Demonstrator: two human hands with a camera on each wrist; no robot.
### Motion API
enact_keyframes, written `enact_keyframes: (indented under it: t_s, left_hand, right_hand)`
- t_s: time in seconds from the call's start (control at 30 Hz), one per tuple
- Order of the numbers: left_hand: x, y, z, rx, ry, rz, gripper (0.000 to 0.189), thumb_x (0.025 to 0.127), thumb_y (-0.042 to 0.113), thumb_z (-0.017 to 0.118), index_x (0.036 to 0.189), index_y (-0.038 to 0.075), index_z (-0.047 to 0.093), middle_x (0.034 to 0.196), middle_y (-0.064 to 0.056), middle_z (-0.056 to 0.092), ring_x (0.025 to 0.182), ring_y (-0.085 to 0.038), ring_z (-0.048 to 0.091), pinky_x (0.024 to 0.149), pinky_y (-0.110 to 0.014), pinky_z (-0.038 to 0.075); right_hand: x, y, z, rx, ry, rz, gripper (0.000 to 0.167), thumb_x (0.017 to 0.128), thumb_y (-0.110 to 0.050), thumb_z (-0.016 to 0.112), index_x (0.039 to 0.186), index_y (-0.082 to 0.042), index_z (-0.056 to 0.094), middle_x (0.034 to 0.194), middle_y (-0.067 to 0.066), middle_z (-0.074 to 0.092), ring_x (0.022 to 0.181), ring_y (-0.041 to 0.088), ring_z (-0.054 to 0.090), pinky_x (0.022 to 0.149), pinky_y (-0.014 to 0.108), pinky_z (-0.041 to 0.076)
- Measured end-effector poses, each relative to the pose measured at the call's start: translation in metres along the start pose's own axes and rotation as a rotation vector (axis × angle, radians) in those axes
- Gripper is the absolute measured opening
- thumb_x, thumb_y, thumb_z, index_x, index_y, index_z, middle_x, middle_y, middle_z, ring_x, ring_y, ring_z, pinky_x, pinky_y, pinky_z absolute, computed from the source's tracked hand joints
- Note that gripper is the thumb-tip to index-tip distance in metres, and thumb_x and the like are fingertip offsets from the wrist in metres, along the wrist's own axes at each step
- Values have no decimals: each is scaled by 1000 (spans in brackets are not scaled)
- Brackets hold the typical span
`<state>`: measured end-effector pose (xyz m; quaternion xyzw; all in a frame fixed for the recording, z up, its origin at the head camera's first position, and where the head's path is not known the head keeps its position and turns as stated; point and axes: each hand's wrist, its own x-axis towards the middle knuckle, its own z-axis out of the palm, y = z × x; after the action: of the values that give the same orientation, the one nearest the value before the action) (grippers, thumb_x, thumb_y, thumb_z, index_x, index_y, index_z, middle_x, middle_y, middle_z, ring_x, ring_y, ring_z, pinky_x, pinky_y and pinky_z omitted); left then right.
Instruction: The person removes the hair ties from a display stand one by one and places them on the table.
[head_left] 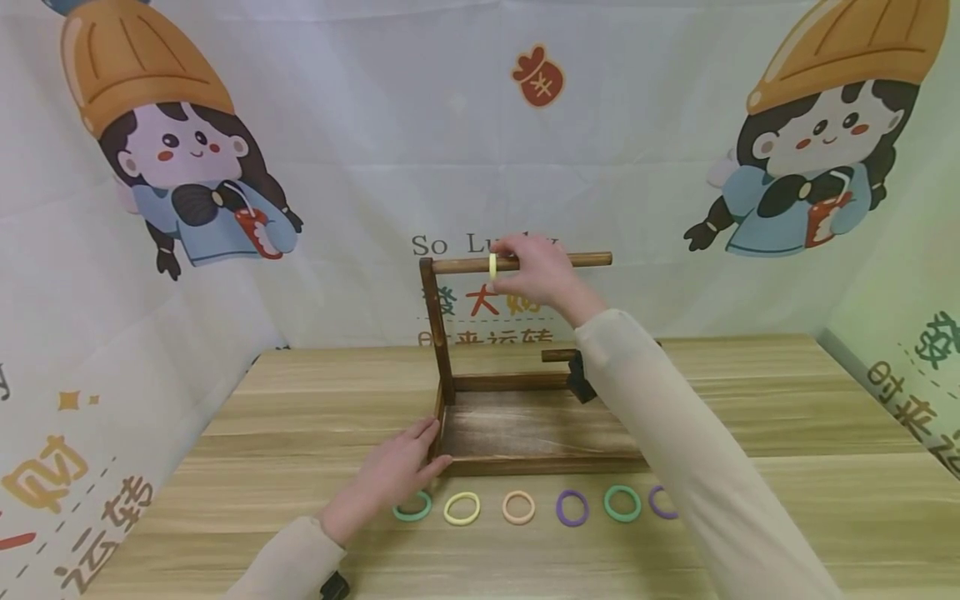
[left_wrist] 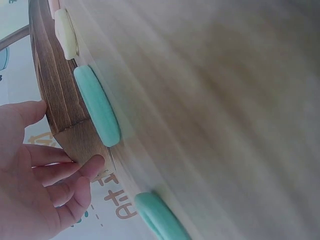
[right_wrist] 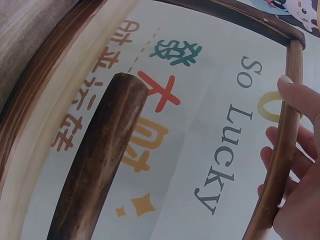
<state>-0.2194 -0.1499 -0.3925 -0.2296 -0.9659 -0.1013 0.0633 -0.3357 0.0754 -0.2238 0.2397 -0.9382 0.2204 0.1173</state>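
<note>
My right hand [head_left: 543,271] pinches a thin yellow ring [head_left: 492,267] that encircles the upper rod [head_left: 596,259] of a brown wooden stand [head_left: 540,467]. In the right wrist view, thumb and fingers lie on either side of the rod, with the ring [right_wrist: 265,114] close to the fingertips. The rod runs sideways from the top of the left post [head_left: 435,325]. Down at the stand's left front corner, my left hand [head_left: 393,467] grips the base edge, thumb along the front and fingers at the side panel. A green ring [left_wrist: 97,106] lies near that hand in the left wrist view.
Before the stand, several rings lie in a row on the wood-grain table [head_left: 247,483]: yellow [head_left: 459,522], peach [head_left: 518,522], purple [head_left: 573,523], green [head_left: 624,520] and another purple partly behind my right sleeve [head_left: 690,450]. A shorter, lower rod [head_left: 557,356] projects beneath. Printed cloth [head_left: 360,167] hangs behind.
</note>
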Motion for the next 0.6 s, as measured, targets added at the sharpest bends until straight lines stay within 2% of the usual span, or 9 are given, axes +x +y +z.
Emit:
enact_keyframes:
  t_s: [0.3,0.6]
  left_hand:
    - [0,0,-1,2,5,1,57,87,34,54,123,-9,45,126,-22,43,108,-37,46,82,-46,43]
    - [1,0,0,7,-11,-4,58,87,35,54,124,-9,44,128,-22,42,109,-36,46,82,-46,43]
  right_hand:
    - [1,1,1,0,31,-1,50,77,-28,68,122,-14,51,115,1,55,105,19,46,90,40,28]
    - [0,1,1,-40,11,-64,50,78,-27,66,124,-14,51,116,1,55,103,20,47,90,43,29]
